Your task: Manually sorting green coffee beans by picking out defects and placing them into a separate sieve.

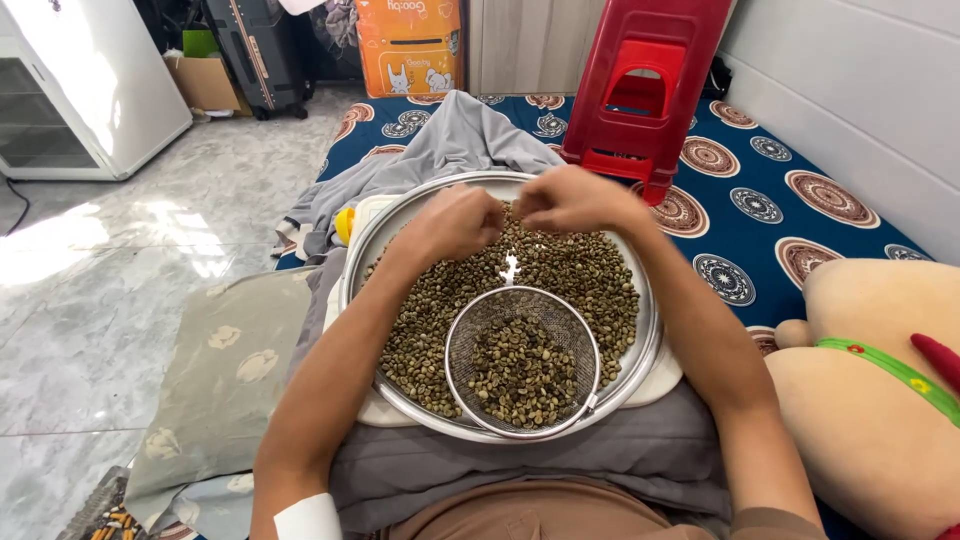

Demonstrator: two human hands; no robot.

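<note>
A wide round metal tray (pixel 648 350) rests on my lap over a grey cloth, covered with greenish-brown beans (pixel 585 275). A small wire-mesh sieve (pixel 522 362) sits in the tray's near part, partly filled with the same beans. My left hand (pixel 455 222) and my right hand (pixel 572 198) hover close together over the far side of the tray, fingers curled and pinched just above the beans. Whether either hand pinches a bean is hidden by the fingers.
A red plastic stool (pixel 645 85) stands on the blue patterned mat (pixel 760 170) behind the tray. A beige plush toy (pixel 880 390) lies at my right, a grey pillow (pixel 225 375) at my left. Marble floor, a white cabinet (pixel 75 85) and an orange box (pixel 408 45) lie beyond.
</note>
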